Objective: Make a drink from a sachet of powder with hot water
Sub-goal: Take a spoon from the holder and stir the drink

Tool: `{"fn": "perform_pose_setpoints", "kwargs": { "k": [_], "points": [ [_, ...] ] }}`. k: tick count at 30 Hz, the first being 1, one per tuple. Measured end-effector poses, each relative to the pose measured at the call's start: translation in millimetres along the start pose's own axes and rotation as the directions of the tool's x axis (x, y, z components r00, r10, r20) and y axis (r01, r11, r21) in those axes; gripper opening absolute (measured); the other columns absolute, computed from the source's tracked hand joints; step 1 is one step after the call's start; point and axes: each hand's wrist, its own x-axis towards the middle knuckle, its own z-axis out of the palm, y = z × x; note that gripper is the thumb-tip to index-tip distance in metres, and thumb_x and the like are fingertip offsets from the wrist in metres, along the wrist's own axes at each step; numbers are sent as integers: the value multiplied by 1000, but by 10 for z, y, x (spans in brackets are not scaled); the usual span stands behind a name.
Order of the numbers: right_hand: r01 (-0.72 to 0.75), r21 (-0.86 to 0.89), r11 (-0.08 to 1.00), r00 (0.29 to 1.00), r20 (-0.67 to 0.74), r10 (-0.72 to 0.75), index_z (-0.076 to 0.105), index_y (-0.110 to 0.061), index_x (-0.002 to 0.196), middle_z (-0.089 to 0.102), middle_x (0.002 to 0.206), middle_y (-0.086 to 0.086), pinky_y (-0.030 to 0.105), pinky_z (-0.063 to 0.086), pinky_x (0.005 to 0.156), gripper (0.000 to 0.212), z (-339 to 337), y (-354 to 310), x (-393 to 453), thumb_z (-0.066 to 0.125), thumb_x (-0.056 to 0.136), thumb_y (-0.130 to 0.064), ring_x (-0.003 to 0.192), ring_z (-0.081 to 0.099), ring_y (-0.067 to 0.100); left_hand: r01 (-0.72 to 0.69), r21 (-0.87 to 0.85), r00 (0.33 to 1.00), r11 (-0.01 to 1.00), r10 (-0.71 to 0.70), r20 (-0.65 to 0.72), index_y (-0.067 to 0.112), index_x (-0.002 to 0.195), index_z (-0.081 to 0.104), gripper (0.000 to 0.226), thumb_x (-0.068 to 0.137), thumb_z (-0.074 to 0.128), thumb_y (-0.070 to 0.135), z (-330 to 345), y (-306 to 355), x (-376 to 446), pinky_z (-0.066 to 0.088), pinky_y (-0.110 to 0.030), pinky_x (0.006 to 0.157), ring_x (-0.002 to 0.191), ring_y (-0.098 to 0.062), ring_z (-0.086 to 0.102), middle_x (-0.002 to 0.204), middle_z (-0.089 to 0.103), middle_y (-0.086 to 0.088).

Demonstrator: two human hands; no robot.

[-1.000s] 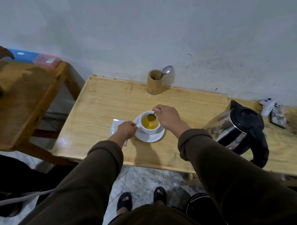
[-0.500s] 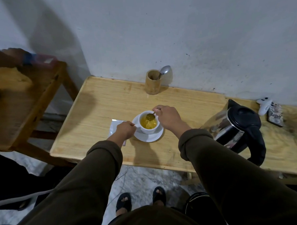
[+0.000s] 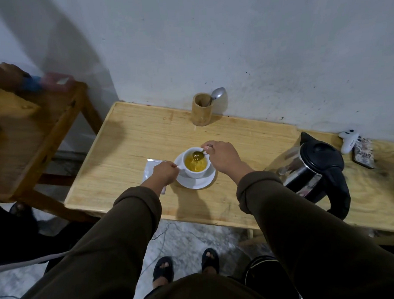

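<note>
A white cup (image 3: pixel 196 172) holding yellow liquid stands on a white saucer (image 3: pixel 196 183) on the light wooden table (image 3: pixel 128 147). My left hand (image 3: pixel 164 173) is closed on the cup's handle at its left side. My right hand (image 3: pixel 223 158) pinches a small spoon (image 3: pixel 198 154) whose bowl dips into the drink at the cup's far rim. A pale opened sachet (image 3: pixel 150 171) lies flat on the table, partly under my left hand. The steel and black kettle (image 3: pixel 314 171) stands to the right of my right arm.
A wooden holder (image 3: pixel 202 109) with a metal spoon (image 3: pixel 217 94) stands at the wall. A white game controller (image 3: pixel 349 139) and a phone (image 3: pixel 363 152) lie at the far right. Another person's arm (image 3: pixel 3 75) reaches over a second wooden table (image 3: pixel 33 138) at the left.
The spoon has shifted a little within the cup while both hands stay in place. The other person's arm at the left has moved over the blue and pink boxes.
</note>
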Motion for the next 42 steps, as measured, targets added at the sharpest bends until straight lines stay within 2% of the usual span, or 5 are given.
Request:
{"fn": "perform_pose_setpoints", "kwargs": {
  "k": [13,21,27,34,42],
  "points": [
    [0,-45,999,1000,6,1,65,-14,109,67,111,11,34,44,77,31,-17,-39,27,36,98,-20,101,59,29,1,-10,1000,1000,-1,8,8,137,50,43,99,38,23,-13,-8,-21,39,-33,106,129,-28,49,143,51,-12],
    [-6,53,999,998,69,2,69,-18,107,71,113,6,39,49,94,31,34,-105,20,40,98,-24,107,61,25,10,-19,1000,1000,-9,14,7,137,49,43,99,37,23,-20,0,-33,39,-33,106,129,-29,49,143,52,-13],
    [-13,-78,997,1000,11,14,66,-15,107,67,110,9,33,46,78,31,16,-81,20,37,97,-21,99,59,27,17,-42,1000,999,-16,19,8,138,49,43,99,38,22,-21,-3,-43,40,-34,106,128,-29,50,140,54,-13],
    [-8,21,1000,998,55,7,68,-16,110,70,114,6,37,49,92,32,30,-135,6,39,99,-23,107,61,25,22,-44,1000,999,-21,18,9,138,49,43,99,37,23,-17,2,-44,39,-34,107,130,-29,49,141,53,-12],
    [-2,-127,992,1000,-26,-2,65,-16,111,67,112,9,33,46,76,30,12,-124,-7,39,97,-18,102,59,28,14,-27,1000,1000,-14,11,9,139,48,43,100,37,23,-6,3,-40,36,-32,108,132,-28,47,143,51,-12]
  ]
}}
